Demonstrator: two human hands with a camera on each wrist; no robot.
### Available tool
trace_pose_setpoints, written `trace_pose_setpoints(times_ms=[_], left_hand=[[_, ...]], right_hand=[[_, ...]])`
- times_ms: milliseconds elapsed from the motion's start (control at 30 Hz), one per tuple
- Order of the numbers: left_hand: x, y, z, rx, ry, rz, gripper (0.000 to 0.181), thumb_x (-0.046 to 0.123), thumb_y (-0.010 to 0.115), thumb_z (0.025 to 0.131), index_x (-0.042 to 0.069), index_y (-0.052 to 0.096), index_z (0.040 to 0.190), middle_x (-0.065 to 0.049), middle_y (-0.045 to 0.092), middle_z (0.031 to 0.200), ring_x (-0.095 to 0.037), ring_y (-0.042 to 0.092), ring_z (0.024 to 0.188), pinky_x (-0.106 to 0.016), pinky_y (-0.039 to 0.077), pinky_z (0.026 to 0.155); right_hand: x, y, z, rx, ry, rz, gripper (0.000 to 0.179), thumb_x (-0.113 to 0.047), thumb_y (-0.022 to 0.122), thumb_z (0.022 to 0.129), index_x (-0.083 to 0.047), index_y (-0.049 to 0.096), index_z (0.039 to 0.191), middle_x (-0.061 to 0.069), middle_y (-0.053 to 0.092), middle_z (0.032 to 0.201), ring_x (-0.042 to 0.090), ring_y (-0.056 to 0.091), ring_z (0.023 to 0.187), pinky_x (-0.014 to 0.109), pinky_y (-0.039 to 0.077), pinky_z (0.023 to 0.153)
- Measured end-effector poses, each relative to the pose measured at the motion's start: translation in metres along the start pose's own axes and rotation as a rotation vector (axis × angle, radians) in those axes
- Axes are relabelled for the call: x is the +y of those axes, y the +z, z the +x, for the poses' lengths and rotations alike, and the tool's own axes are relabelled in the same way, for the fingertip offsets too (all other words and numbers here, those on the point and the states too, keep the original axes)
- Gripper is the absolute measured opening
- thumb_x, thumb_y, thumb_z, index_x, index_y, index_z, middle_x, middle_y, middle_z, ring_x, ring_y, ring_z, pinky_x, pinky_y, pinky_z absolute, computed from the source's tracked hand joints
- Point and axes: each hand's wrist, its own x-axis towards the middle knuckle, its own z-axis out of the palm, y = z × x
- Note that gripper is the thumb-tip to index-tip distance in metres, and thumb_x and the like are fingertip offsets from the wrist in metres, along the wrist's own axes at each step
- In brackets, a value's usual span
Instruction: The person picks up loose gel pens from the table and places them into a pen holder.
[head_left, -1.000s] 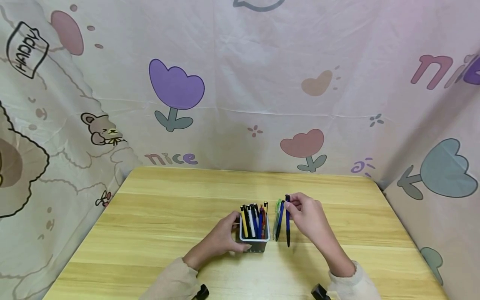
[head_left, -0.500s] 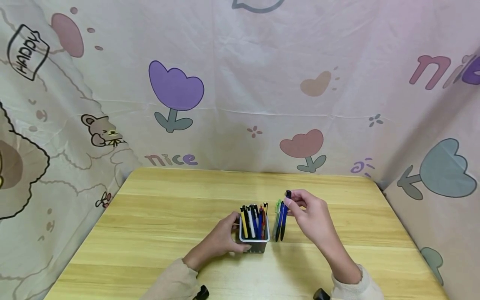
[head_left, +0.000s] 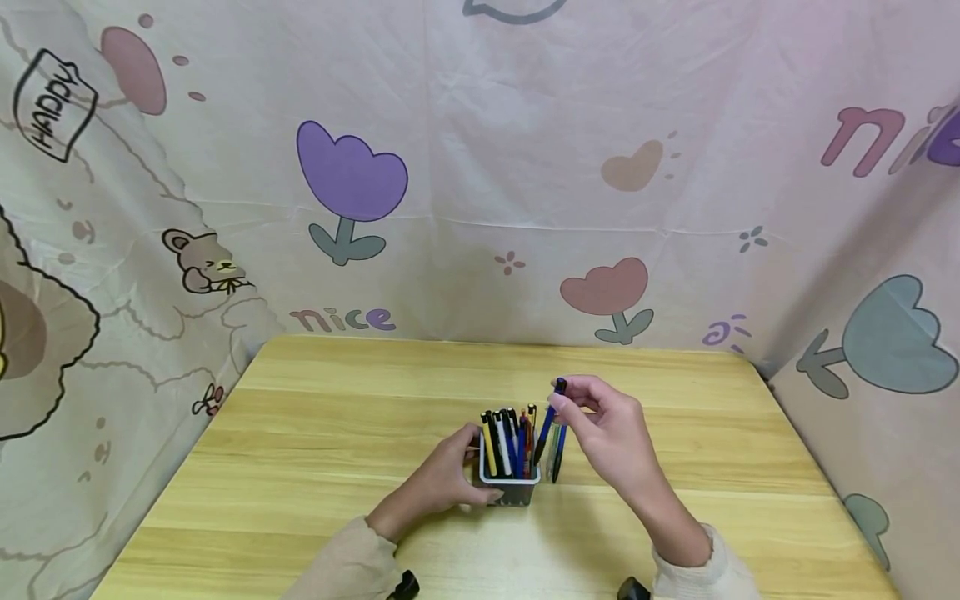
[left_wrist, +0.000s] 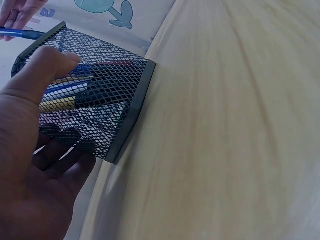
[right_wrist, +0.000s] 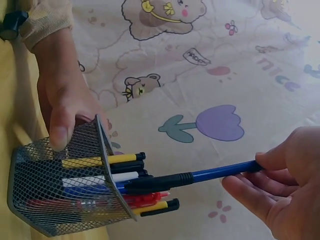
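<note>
A dark mesh pen holder [head_left: 513, 493] stands upright on the table, filled with several pens in yellow, white, blue and red. My left hand [head_left: 448, 471] grips it from the left side, thumb across the near wall in the left wrist view. Between thumb and fingers, my right hand [head_left: 611, 429] pinches a blue pen [right_wrist: 215, 172] by its top end. The pen's black grip end points down at the holder's right rim, overlapping the opening in the right wrist view. Right of the holder, a green pen [head_left: 553, 442] and another blue pen [head_left: 560, 454] are partly covered by the held pen and right hand.
The wooden table [head_left: 337, 417] reaches back to a cloth backdrop [head_left: 480, 167] printed with flowers and bears. Black wrist cameras [head_left: 405, 585] show by both sleeves at the front.
My right hand has lifted the blue pen and moved it left, from beside the other two pens to the holder's rim. My left hand stays on the holder.
</note>
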Motion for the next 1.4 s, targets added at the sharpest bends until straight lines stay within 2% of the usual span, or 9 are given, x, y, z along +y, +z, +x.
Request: trace_pose_setpoints(times_ms=[133,300,500,700,967,1200,1400], left_hand=[[0.001,0.000,0.001,-0.007,0.013,-0.043,0.082,0.026,0.093,0.073,0.005,0.047,0.138,-0.011,0.063,0.133,-0.033,0.063,0.129,-0.044,0.056,0.111],[0.001,0.000,0.002,-0.012,0.041,-0.117,0.079,0.017,0.093,0.072,0.008,0.048,0.137,-0.007,0.063,0.134,-0.028,0.065,0.128,-0.035,0.055,0.112],[0.001,0.001,0.003,-0.010,0.051,-0.125,0.077,0.015,0.093,0.072,0.008,0.050,0.135,-0.006,0.064,0.132,-0.026,0.066,0.125,-0.029,0.056,0.110],[0.000,0.000,0.003,-0.007,0.053,-0.126,0.077,0.015,0.092,0.072,0.009,0.050,0.135,-0.005,0.064,0.131,-0.023,0.066,0.123,-0.024,0.056,0.108],[0.000,0.001,0.003,-0.002,0.061,-0.121,0.075,0.013,0.092,0.071,0.007,0.051,0.134,-0.006,0.065,0.129,-0.023,0.067,0.121,-0.022,0.056,0.107],[0.000,0.000,0.003,0.000,0.070,-0.115,0.076,0.015,0.093,0.071,0.007,0.050,0.134,-0.007,0.064,0.131,-0.024,0.066,0.123,-0.026,0.056,0.109],[-0.001,0.000,0.003,-0.009,0.080,-0.125,0.076,0.013,0.092,0.072,0.005,0.049,0.135,-0.009,0.063,0.132,-0.025,0.067,0.123,-0.027,0.057,0.108]], right_hand=[[0.004,0.008,0.000,-0.033,-0.029,0.007,0.016,-0.007,0.073,0.095,-0.001,0.072,0.109,0.013,0.076,0.095,0.015,0.077,0.079,0.024,0.067,0.074],[0.012,0.020,0.000,-0.070,-0.041,0.002,0.015,-0.007,0.075,0.093,-0.001,0.074,0.107,0.011,0.079,0.095,0.017,0.078,0.081,0.021,0.066,0.074],[0.019,0.032,-0.001,-0.077,-0.028,-0.052,0.015,-0.005,0.079,0.090,-0.001,0.075,0.103,0.008,0.079,0.092,0.011,0.076,0.081,0.017,0.065,0.073],[0.025,0.039,-0.001,-0.076,-0.027,-0.110,0.012,-0.004,0.081,0.086,-0.003,0.076,0.097,0.006,0.079,0.086,0.008,0.074,0.071,0.015,0.062,0.065],[0.030,0.044,-0.003,-0.110,-0.025,-0.176,0.008,-0.006,0.082,0.086,-0.003,0.076,0.090,0.005,0.077,0.078,0.006,0.070,0.063,0.013,0.059,0.056],[0.033,0.047,-0.005,-0.131,-0.043,-0.305,0.012,-0.013,0.082,0.087,-0.009,0.073,0.081,-0.003,0.069,0.065,-0.004,0.055,0.054,0.013,0.049,0.045],[0.036,0.050,-0.005,-0.123,-0.069,-0.373,0.015,-0.016,0.083,0.086,-0.012,0.073,0.076,-0.005,0.068,0.064,-0.005,0.046,0.050,0.014,0.043,0.043]])
